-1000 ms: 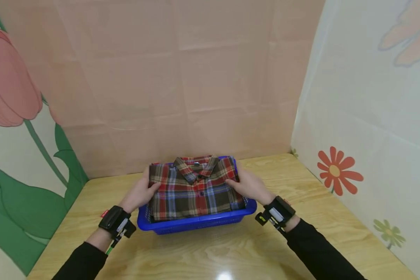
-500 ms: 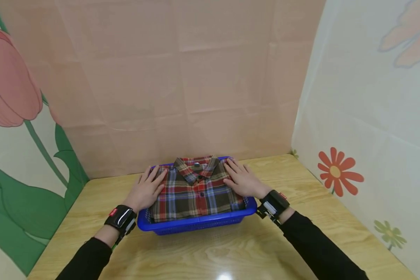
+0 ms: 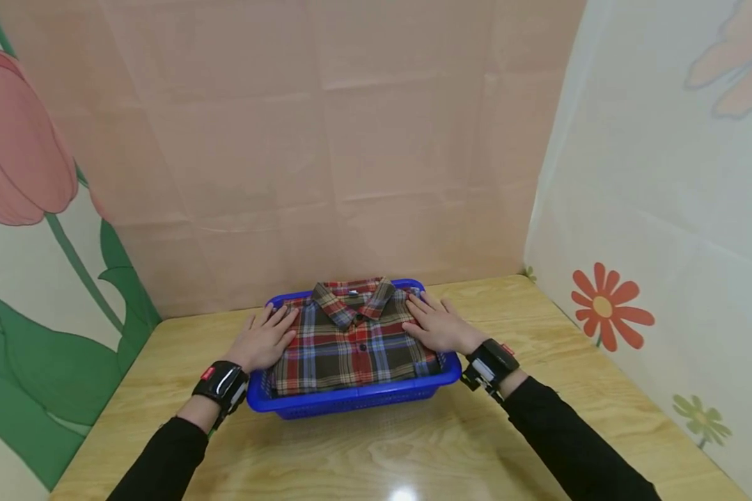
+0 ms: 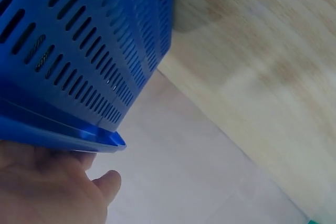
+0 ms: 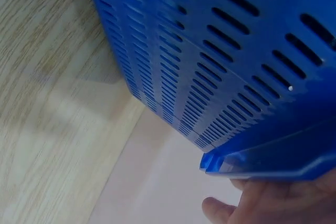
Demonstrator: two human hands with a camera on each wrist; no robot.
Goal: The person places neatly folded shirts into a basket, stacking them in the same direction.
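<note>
A folded plaid shirt (image 3: pixel 351 348), collar toward the back wall, lies inside a blue plastic basket (image 3: pixel 357 398). My left hand (image 3: pixel 263 341) rests with straight fingers on the shirt's left side, crossing the basket's rim. On the opposite side my right hand (image 3: pixel 441 327) lies spread over the shirt's right edge, also across the rim. Both wrist views look up along the basket's slotted outer wall (image 4: pixel 89 51), with part of the hand showing past the rim. What the palms touch is hidden from the head view.
The basket stands on a light wooden table (image 3: pixel 376 459), near its back edge. Behind rises a pinkish-brown covered wall (image 3: pixel 326 153). White side panels with printed flowers (image 3: pixel 601 306) flank the table.
A second ago both hands held the shirt's sides with thumbs on top. They have since moved onto the shirt, fingers flat and spread. The basket has stayed in place.
</note>
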